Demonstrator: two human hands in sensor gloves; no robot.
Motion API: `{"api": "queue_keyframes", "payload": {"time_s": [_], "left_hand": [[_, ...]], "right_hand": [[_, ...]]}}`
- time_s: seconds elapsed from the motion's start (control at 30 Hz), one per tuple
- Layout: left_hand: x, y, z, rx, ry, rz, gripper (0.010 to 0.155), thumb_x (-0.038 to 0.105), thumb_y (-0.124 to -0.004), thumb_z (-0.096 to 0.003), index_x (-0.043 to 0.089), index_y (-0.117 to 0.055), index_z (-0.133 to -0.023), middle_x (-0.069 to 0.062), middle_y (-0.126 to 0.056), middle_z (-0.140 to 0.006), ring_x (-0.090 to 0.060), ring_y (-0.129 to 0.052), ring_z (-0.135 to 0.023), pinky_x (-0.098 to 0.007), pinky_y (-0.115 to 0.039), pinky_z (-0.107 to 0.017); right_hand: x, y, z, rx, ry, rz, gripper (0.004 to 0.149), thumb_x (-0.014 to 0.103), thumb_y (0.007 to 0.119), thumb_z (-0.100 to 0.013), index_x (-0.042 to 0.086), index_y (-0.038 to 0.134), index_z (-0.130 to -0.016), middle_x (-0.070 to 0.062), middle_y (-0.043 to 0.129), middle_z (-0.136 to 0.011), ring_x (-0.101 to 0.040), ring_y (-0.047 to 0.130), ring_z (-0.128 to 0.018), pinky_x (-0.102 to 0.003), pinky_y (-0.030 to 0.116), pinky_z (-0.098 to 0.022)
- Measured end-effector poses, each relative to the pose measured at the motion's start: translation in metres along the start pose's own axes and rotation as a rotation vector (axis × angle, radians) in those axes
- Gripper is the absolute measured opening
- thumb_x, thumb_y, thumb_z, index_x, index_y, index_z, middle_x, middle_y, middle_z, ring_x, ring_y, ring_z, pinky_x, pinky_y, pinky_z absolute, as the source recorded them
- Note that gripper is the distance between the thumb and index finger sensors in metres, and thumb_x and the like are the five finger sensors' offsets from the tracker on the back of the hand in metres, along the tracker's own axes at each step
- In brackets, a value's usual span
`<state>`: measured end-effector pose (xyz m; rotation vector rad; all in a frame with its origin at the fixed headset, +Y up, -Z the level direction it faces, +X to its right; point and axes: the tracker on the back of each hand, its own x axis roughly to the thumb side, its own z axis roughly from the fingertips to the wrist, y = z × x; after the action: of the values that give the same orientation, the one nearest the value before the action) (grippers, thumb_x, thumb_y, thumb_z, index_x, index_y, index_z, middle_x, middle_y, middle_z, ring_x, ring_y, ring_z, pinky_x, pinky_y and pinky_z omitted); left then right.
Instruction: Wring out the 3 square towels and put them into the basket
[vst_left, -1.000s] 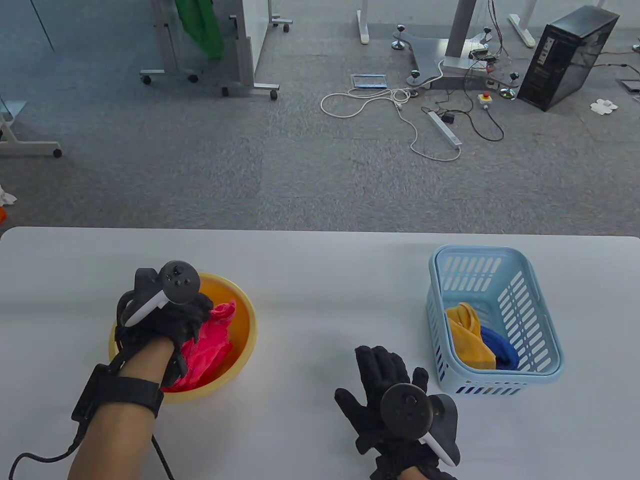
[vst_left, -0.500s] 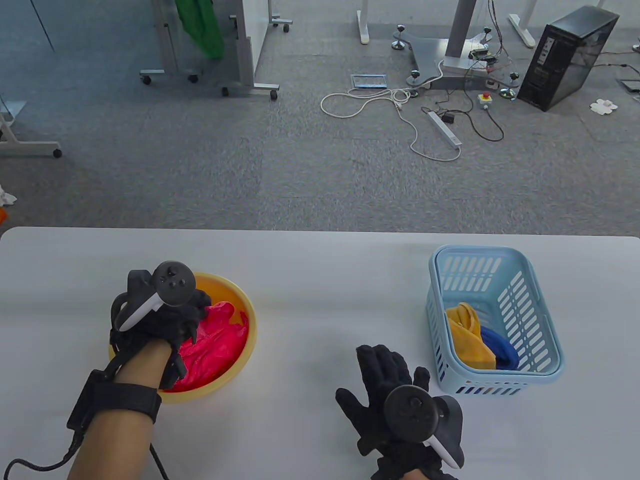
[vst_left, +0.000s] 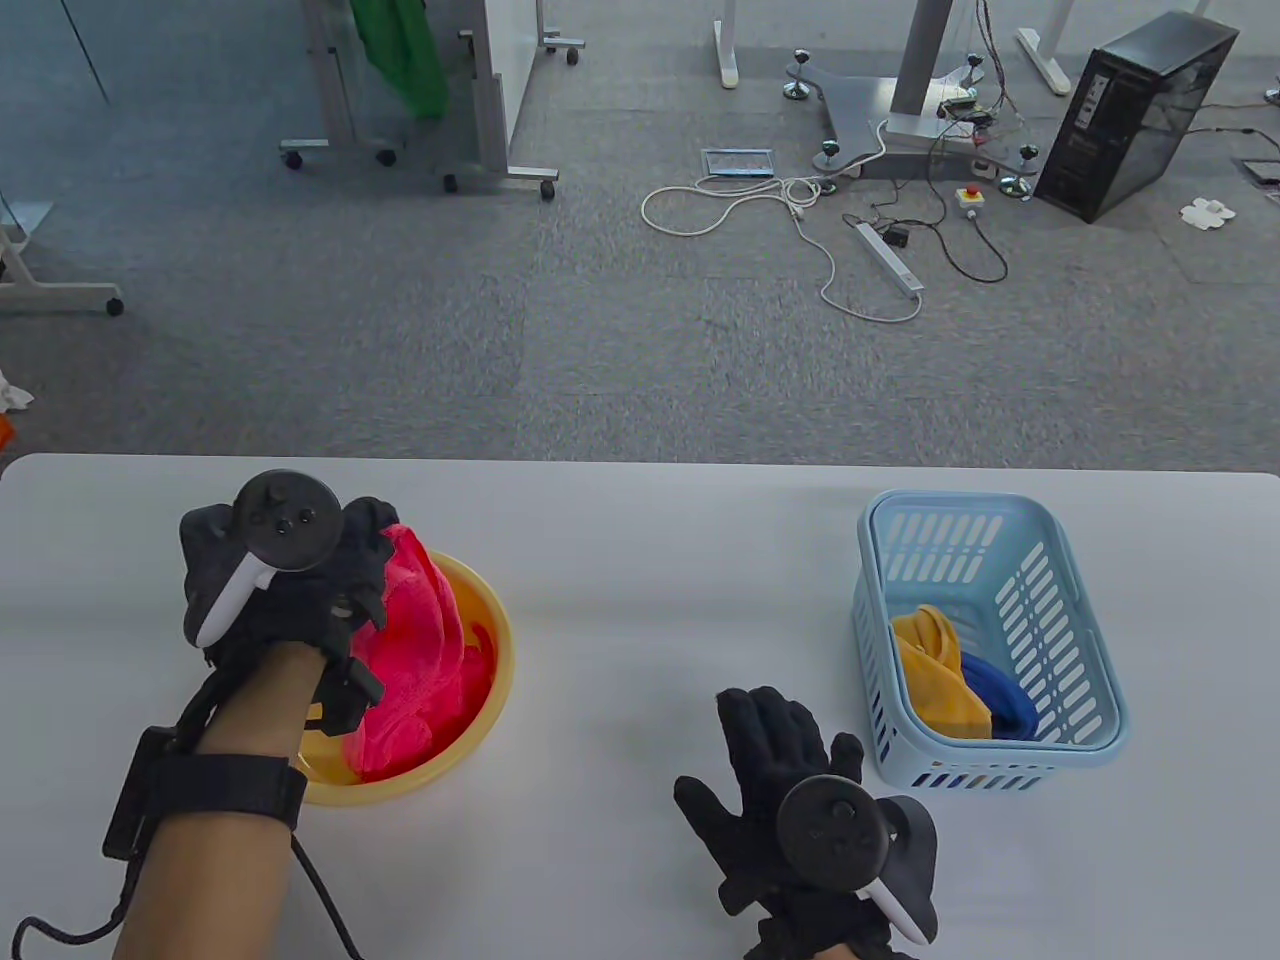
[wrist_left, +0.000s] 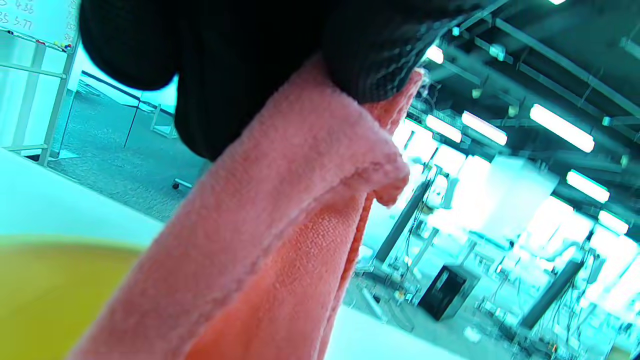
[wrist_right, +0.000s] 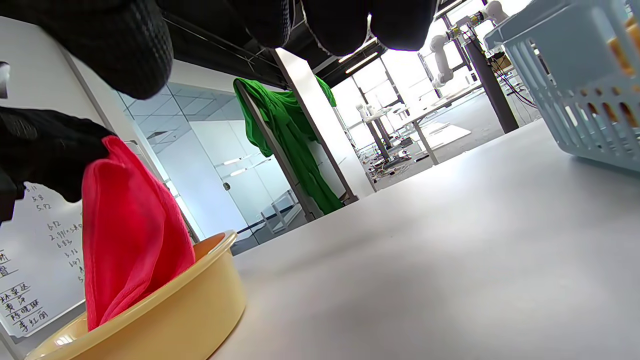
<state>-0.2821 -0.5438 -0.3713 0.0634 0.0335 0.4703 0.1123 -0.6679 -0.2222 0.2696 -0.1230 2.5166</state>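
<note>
A gloved left hand (vst_left: 285, 590) lifts the crimson-pink square microfibre towel (vst_left: 415, 650) by its top edge above the round yellow plastic basin (vst_left: 490, 690) at the near-left of the white counter (vst_left: 650, 560), its fingers (wrist_left: 370, 65) clamped on a bunched corner of the cloth. The towel hangs in a long drape, its long axis running roughly upright from the pinch down into the basin, where its lower folds lie against the inner wall. In the right wrist view the cloth (wrist_right: 130, 245) rises clear above the basin rim (wrist_right: 200, 270).

The right hand (vst_left: 800, 790) rests flat on the counter to the right of the basin, its fingers apart and straight, gripping nothing. It lies between the basin and the pale blue slotted plastic basket (vst_left: 1080, 640) at the right of the counter, just beside the basket's near-left corner and well apart from the hanging towel.

Inside the basket lie a mustard-yellow towel (vst_left: 935, 670) and a dark blue towel (vst_left: 1000, 695), crumpled together at the near end, which suggests two of the three are done. Whether the pink towel drips cannot be made out from these views.

The wringing turns on one relation: the towel's free lower end hangs down and to the left of the idle right hand, which would have to cross leftward over the basin to take that end so both hands can twist along the cloth's upright length.
</note>
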Motion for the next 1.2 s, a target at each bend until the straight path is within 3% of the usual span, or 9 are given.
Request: {"api": "queue_keyframes", "payload": {"time_s": [0.27,0.6,0.97,1.2], "left_hand": [[0.021,0.045,0.007,0.196,-0.033,0.268,0.043,0.028,-0.082,-0.0522,0.017,-0.083,-0.094,-0.015,-0.098,-0.081,-0.034,-0.106,-0.052,-0.057,-0.080,-0.048],[0.033,0.086,0.008,0.310,-0.066,0.655,0.044,0.029,-0.082,-0.0529,0.016,-0.081,-0.095,-0.016,-0.098,-0.082,-0.033,-0.107,-0.050,-0.056,-0.081,-0.047],[0.053,0.106,0.011,0.379,-0.132,0.967,0.044,0.030,-0.082,-0.0538,0.016,-0.081,-0.095,-0.014,-0.098,-0.083,-0.033,-0.107,-0.054,-0.056,-0.081,-0.050],[0.078,0.107,0.012,0.348,-0.246,1.198,0.044,0.031,-0.081,-0.0551,0.018,-0.078,-0.097,-0.012,-0.096,-0.085,-0.031,-0.105,-0.058,-0.056,-0.079,-0.053]], "right_hand": [[0.000,-0.002,0.001,-0.007,-0.005,-0.007,0.085,0.057,0.082,-0.055,0.014,0.042,-0.117,-0.027,0.041,-0.118,-0.058,0.042,-0.105,-0.082,0.021,-0.067],[0.000,-0.009,0.004,-0.038,-0.007,-0.019,0.086,0.057,0.082,-0.055,0.014,0.041,-0.117,-0.028,0.038,-0.118,-0.059,0.037,-0.105,-0.082,0.020,-0.067],[-0.003,-0.008,0.002,-0.027,0.007,-0.027,0.086,0.057,0.082,-0.055,0.014,0.041,-0.117,-0.028,0.037,-0.118,-0.059,0.037,-0.105,-0.082,0.020,-0.067],[-0.007,-0.010,0.002,-0.044,0.014,-0.094,0.090,0.057,0.081,-0.055,0.015,0.034,-0.118,-0.029,0.031,-0.118,-0.060,0.033,-0.105,-0.082,0.020,-0.067]]}}
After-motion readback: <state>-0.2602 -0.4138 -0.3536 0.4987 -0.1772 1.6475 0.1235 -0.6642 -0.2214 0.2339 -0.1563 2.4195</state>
